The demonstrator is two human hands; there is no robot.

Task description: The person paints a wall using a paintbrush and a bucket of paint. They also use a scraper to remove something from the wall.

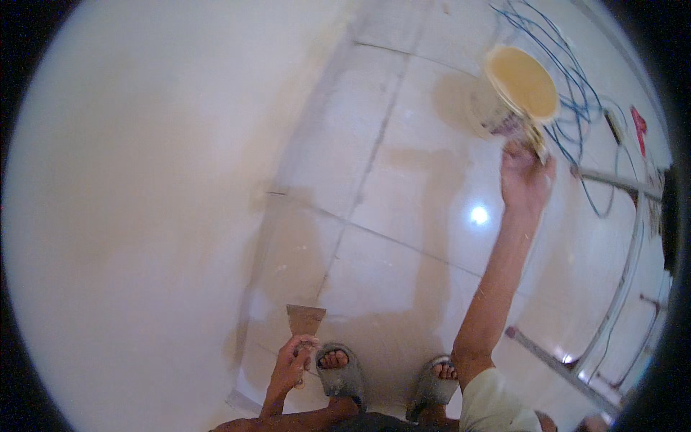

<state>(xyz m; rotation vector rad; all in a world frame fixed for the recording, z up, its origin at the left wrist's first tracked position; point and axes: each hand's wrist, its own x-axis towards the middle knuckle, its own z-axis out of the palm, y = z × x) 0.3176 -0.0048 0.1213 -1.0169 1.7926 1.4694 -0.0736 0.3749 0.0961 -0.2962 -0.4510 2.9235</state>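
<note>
My left hand [294, 359] is low in the view, closed around the handle of a putty knife [306, 319]. Its wide, stained blade points away from me, above the tiled floor [399, 200]. My right arm reaches far forward to a plastic bucket [488, 110] with a smeared side and a pale yellow-orange top [523, 83]. At the near rim, my right hand [528, 175] is blurred, with its fingers around a yellowish object [535, 141]. Whether that object is a tool or part of the bucket is unclear.
A pale wall [151, 189] rises along the left. Loose blue cable [572, 81] lies beyond the bucket, near a dark-handled item [613, 127] and a red item [638, 129]. A metal frame [615, 302] with capped feet stands at right. My sandalled feet [340, 372] are below.
</note>
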